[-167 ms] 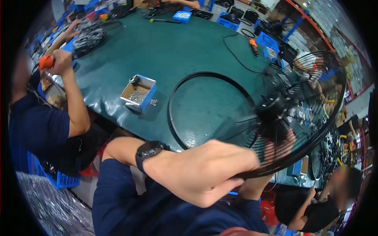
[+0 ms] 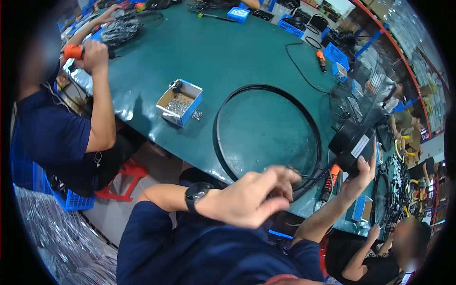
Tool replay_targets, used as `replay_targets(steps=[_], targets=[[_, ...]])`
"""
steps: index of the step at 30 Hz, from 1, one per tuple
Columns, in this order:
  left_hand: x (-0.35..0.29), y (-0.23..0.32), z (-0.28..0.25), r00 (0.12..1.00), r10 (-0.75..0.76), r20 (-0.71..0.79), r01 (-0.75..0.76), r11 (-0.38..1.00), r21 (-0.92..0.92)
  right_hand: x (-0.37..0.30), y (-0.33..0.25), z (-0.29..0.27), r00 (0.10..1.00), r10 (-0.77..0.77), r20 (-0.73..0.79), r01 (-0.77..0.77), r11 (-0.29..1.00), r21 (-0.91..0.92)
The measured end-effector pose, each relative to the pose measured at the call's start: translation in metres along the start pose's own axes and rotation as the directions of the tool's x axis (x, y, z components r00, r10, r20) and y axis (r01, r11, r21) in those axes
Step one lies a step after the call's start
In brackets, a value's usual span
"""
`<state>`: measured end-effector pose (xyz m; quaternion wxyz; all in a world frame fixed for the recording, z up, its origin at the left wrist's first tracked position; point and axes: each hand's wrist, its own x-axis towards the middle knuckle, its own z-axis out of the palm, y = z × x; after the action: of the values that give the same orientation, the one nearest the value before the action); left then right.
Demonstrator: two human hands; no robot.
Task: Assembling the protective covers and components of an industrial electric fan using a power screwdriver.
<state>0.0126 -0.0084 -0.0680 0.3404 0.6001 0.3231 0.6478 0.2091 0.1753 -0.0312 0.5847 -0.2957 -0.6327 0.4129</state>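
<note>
The left hand (image 2: 259, 198), lower centre, has let go of the black fan (image 2: 346, 138), fingers loosely curled. Mid-right, the right hand (image 2: 363, 176) alone now supports it.

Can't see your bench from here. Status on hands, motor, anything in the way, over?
Left hand open, no hold visible. Right hand: grip on black motor. Orange-handled driver shows between hands; black ring lies on green table.
</note>
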Motion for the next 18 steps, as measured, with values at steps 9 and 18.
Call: replay_targets(steps=[9,18], targets=[[-0.036,-0.068,-0.049,0.832,-0.461,-0.309,0.387,0.881,-0.273,0.015,0.025,0.058,0.988,0.123,0.099,-0.016,0.701,-0.713],[-0.064,-0.122,-0.087,0.845,-0.096,-0.525,0.492,0.523,0.696,0.019,0.074,0.117,0.953,0.287,0.098,-0.018,0.377,-0.926]])
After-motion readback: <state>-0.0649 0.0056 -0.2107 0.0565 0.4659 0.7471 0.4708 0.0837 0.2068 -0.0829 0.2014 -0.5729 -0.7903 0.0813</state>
